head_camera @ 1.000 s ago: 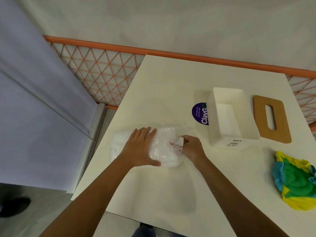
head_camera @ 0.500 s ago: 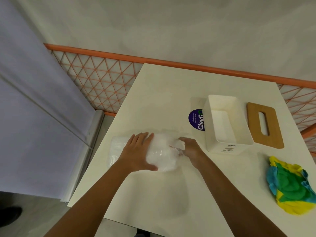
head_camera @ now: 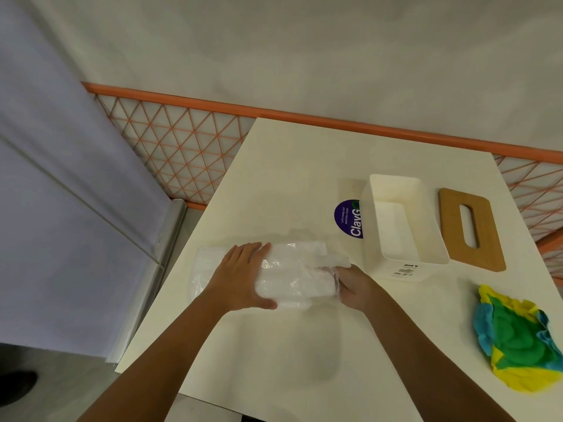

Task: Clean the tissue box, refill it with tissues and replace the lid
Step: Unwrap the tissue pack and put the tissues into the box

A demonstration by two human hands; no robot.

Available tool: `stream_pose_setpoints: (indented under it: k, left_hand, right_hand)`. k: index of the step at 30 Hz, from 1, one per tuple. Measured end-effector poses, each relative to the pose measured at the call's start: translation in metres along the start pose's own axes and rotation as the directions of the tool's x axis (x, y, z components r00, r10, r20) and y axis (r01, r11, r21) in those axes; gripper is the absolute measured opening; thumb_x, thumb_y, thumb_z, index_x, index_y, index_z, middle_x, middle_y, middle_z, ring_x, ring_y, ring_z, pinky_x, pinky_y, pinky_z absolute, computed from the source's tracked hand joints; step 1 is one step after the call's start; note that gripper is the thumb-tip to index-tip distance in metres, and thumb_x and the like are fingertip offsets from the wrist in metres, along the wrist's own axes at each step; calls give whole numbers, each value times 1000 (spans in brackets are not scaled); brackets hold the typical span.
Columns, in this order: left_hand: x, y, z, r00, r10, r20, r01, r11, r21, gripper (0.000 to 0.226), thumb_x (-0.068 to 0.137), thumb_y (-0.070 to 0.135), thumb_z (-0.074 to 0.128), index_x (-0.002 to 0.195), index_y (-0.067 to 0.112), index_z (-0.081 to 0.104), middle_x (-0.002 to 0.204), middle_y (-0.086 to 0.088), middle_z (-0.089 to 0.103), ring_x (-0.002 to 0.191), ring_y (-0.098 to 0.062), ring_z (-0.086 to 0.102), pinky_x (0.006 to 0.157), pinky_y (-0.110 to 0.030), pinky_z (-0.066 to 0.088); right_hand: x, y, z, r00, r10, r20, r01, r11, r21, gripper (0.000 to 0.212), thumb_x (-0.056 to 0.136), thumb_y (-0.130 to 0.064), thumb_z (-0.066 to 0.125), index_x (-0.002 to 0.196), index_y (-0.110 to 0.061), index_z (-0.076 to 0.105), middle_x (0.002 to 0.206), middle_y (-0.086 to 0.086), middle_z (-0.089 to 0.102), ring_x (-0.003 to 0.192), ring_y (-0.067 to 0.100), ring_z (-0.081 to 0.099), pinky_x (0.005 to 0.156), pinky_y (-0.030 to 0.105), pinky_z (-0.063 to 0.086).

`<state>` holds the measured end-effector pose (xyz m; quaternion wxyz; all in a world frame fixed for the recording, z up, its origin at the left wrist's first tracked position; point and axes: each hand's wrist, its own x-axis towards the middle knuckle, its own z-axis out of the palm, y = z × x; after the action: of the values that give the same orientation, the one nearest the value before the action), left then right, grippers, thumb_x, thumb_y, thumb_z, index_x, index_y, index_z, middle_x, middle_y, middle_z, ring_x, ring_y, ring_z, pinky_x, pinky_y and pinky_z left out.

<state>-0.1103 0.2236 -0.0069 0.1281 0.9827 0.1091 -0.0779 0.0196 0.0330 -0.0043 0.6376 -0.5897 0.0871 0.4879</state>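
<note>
- I am reading "ClavG" and "Let's keep our pantries clean" on the round purple sticker beyond my right fingers; the box is covering its right part.
- I am seeing a dark label on the near wall of the tissue box, too small to read.
- Since half a second ago, my right hand is sitting lower, at the end of the tissue pack, and a torn flap of film is sticking out towards the box.
- My left hand is holding the pack, fingers flat on top, thumb hooking its near edge.
- My right fingers are curling into the crinkly clear wrap, their tips hidden.
- The white, open, rectangular plastic box is standing just past my right fingers, the slotted wooden lid lying flat beyond it.
</note>
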Motion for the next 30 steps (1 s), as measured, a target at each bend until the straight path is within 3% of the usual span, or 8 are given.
stream_pose_setpoints:
  k: [4,7,10,18,23,25,27,30]
  left_hand:
    - [0,-1,0,1000,6,2,-6,1000,-6,128,41,85,34,150,21,11,153,1,20,141,-18,18,118,-31,9]
    - [-1,-3,-1,1000,7,0,-7,999,-42,128,41,84,38,149,19,15,151,0,25,139,-19,24,116,-31,16]
    - [-2,-3,0,1000,-10,9,11,997,-78,129,40,85,41,148,19,18,149,2,28,137,-19,27,115,-31,21]
    - [0,2,-16,990,-31,139,49,991,-125,147,25,98,37,149,25,9,154,6,17,141,-17,19,115,-33,23]
    - [12,25,-45,985,-117,129,137,977,-163,125,45,97,27,149,30,13,158,9,2,147,-16,5,120,-40,7]
    - [27,41,-53,990,-120,69,131,976,-177,102,66,87,27,148,27,18,158,7,7,146,-16,8,120,-41,5]
    - [40,57,-57,989,-143,38,148,946,-290,79,84,69,35,148,24,23,156,4,16,144,-19,18,119,-40,14]
    - [61,81,-61,975,-208,77,214,783,-584,70,89,55,46,147,21,26,152,0,24,138,-20,32,109,-33,28]
  right_hand:
    - [-2,-8,6,997,-56,61,67,978,-200,19,88,2,55,101,-7,64,96,10,67,77,18,69,66,27,57]
    - [-6,-24,3,976,-215,-35,189,915,-357,24,87,11,50,99,-8,61,101,10,61,97,30,60,73,28,50]
    - [-13,-40,-6,942,-281,-182,186,891,-413,21,90,-1,50,100,-13,64,117,9,60,111,28,55,81,28,46]
    - [-35,-55,-35,900,-348,-263,156,819,-552,34,89,-13,59,123,-7,55,113,10,59,92,23,53,80,32,44]
    - [-48,-75,-47,879,-412,-240,189,763,-618,30,91,-15,56,120,-10,55,107,7,55,90,22,50,78,29,39]
    - [-54,-86,-53,869,-442,-223,212,740,-638,27,90,-15,55,117,-11,57,106,7,56,90,22,51,77,29,39]
    - [-61,-95,-59,848,-479,-226,227,715,-661,24,90,-15,55,114,-11,58,104,5,55,90,21,52,75,28,40]
    - [-74,-111,-65,825,-524,-211,275,699,-660,21,90,-14,55,110,-12,59,103,4,56,89,19,52,68,25,42]
